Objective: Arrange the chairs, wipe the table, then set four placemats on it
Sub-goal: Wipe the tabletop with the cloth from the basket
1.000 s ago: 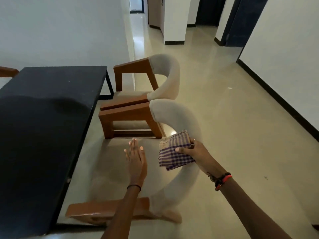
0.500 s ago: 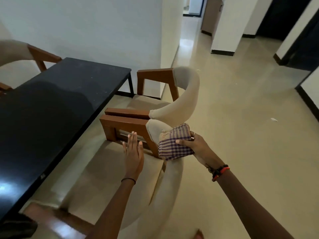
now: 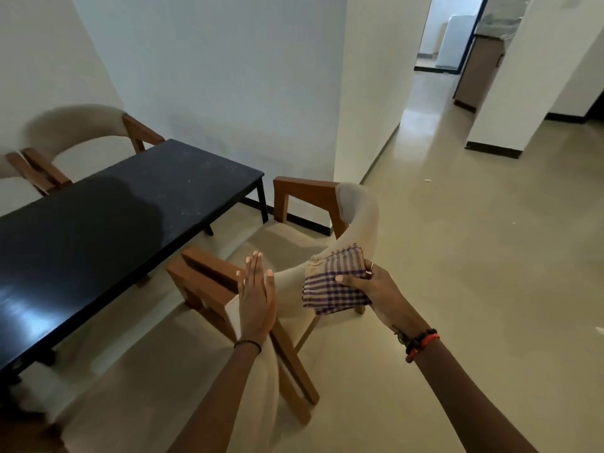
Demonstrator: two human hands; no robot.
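A long black table [image 3: 108, 223] runs from the lower left toward the wall. My right hand [image 3: 372, 289] grips a folded purple-and-beige checked cloth [image 3: 333, 282] above the curved back of the far chair [image 3: 356, 210]. My left hand [image 3: 256, 299] is flat with straight fingers, held over the near chair [image 3: 202, 282], whose beige back blurs beneath my forearm. Two more wood-and-beige chairs stand across the table; the nearer one's back [image 3: 78, 125] shows at upper left. No placemats are in view.
A white wall [image 3: 228, 76] ends the table's far side. Glossy beige floor [image 3: 474, 256] spreads to the right. A corridor [image 3: 434, 80] leads to a room with a white appliance [image 3: 457, 40] and a brown cabinet [image 3: 477, 70].
My view has swung left and up, bringing the wall and the chairs across the table into sight. Both hands stay in the same pose, right hand still gripping the cloth.
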